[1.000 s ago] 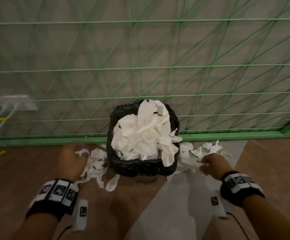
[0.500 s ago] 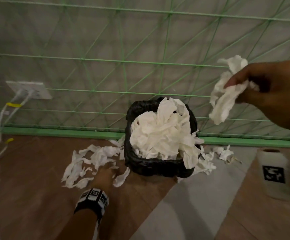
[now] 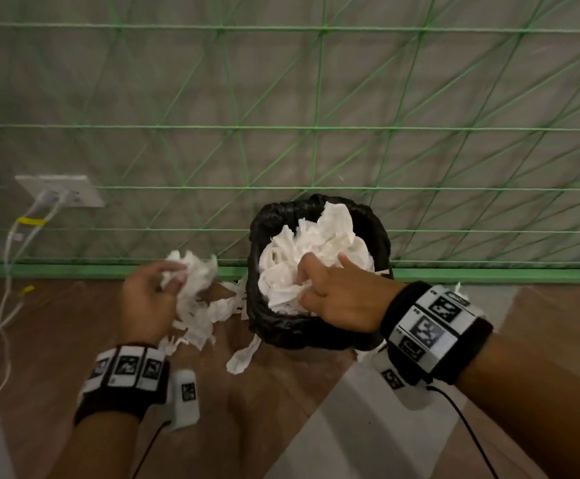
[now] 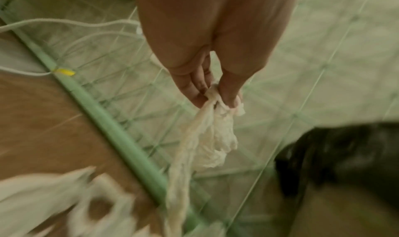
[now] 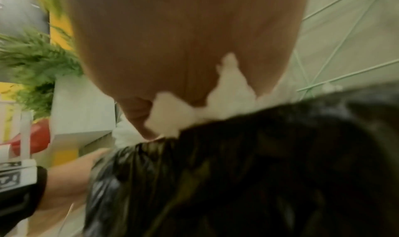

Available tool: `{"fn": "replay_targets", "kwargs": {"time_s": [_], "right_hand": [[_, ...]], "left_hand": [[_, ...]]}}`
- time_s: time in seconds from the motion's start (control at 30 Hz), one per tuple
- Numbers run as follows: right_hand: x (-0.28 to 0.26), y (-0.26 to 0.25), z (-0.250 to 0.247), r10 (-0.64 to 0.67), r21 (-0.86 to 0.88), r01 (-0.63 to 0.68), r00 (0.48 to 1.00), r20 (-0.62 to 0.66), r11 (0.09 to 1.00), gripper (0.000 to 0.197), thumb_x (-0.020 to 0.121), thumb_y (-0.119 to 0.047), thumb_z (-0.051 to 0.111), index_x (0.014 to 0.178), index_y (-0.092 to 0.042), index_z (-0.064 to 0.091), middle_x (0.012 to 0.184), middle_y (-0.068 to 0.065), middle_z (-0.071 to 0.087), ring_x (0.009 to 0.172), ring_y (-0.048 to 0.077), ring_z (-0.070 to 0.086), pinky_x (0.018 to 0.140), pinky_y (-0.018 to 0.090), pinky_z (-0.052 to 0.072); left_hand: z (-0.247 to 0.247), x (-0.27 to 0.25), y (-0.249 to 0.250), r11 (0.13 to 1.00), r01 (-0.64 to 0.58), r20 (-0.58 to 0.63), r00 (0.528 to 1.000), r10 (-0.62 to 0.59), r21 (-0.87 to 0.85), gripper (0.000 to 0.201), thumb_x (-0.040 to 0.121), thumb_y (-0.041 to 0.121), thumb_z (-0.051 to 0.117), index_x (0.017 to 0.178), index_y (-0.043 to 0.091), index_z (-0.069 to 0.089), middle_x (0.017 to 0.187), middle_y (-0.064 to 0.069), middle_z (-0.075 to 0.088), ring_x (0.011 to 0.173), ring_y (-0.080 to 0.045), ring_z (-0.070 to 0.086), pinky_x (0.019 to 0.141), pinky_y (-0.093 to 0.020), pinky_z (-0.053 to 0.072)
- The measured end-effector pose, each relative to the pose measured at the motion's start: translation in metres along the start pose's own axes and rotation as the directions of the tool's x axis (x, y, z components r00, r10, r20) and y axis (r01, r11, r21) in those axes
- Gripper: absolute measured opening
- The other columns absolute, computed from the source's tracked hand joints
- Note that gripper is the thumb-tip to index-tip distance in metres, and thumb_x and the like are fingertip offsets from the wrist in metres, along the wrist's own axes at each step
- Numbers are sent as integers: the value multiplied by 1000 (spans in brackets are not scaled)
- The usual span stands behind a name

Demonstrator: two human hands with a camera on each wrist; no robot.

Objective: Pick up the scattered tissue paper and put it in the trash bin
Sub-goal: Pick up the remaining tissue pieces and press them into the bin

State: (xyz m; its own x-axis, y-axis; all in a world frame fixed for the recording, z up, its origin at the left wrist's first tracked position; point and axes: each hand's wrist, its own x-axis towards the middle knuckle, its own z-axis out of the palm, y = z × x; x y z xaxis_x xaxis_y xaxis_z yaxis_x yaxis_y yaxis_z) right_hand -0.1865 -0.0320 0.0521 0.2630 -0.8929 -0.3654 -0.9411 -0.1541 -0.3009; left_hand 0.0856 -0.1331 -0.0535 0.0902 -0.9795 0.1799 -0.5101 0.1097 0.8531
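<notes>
A trash bin lined with a black bag stands against the green-netted wall, heaped with white tissue paper. My right hand lies on top of the heap, fingers curled into a wad of tissue; the right wrist view shows that hand with tissue at the bag's rim. Left of the bin, my left hand holds a bunch of tissue just above the floor. In the left wrist view its fingertips pinch a hanging strip. More torn tissue lies on the floor.
A wall socket with white cables trailing to the floor is at the left. A green skirting strip runs along the wall base. The floor is brown wood and grey. A green plant shows in the right wrist view.
My right hand came down from high on the right with its tissue onto the bin's heap. My left hand rose from the floor pile with a bunch of tissue.
</notes>
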Motion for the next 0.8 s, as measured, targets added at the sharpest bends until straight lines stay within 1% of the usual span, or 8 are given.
{"fn": "replay_targets", "kwargs": {"time_s": [0.1,0.2,0.33,0.47,0.57,0.63,0.7,0.8], "right_hand": [[-7,1,-16,-37,84,48,991,-130,995,11,97,-22,36,106,-15,36,85,-11,46,81,21,45,104,52,25],[-18,0,-35,-71,125,113,951,-301,986,11,93,-20,37,103,-20,33,106,5,60,91,26,51,100,49,30],[-40,9,-55,-47,276,209,867,-496,938,15,82,-25,35,97,-27,37,108,7,64,98,32,56,87,49,43],[-53,76,-51,318,587,238,655,-685,774,16,79,-18,41,85,-32,48,100,4,68,102,27,63,92,47,47],[-57,158,-15,640,727,-49,518,-567,685,12,86,-17,54,89,-28,53,97,3,63,101,34,60,87,39,43],[-63,216,34,776,696,-400,508,-372,596,21,87,-13,60,107,-14,52,100,11,59,99,35,58,81,33,38],[-73,257,96,853,567,-661,495,-164,492,44,83,-24,67,121,-13,47,106,20,61,97,36,59,84,37,45],[-84,281,158,882,586,-718,470,12,375,75,77,-20,76,139,-10,34,122,29,53,109,41,54,89,44,49]], "left_hand": [[-24,6,80,948,-77,-10,997,77,-307,30,82,2,71,103,21,61,108,6,66,88,2,68,72,-18,57],[-33,0,148,893,-179,98,966,239,-412,37,72,6,77,98,27,62,99,9,69,86,5,67,71,-9,51],[-6,-12,183,920,-255,338,873,352,-299,26,70,14,82,90,27,71,91,3,74,87,-11,69,75,-23,57],[49,-13,170,920,-391,566,751,341,-37,18,72,17,82,85,26,72,85,5,68,78,-14,63,72,-29,51],[80,-13,154,830,-523,678,683,272,194,12,74,14,77,84,20,74,83,4,67,74,-14,59,71,-27,47],[92,-11,147,805,-528,714,671,200,271,11,77,8,71,84,16,74,93,1,71,80,-15,61,73,-27,48],[101,-12,146,780,-531,759,641,114,331,16,78,1,63,79,14,73,99,-3,72,89,-20,66,78,-29,52],[106,-15,150,734,-529,789,614,-16,426,23,80,9,58,94,19,73,111,-7,67,101,-25,62,85,-31,51]]}}
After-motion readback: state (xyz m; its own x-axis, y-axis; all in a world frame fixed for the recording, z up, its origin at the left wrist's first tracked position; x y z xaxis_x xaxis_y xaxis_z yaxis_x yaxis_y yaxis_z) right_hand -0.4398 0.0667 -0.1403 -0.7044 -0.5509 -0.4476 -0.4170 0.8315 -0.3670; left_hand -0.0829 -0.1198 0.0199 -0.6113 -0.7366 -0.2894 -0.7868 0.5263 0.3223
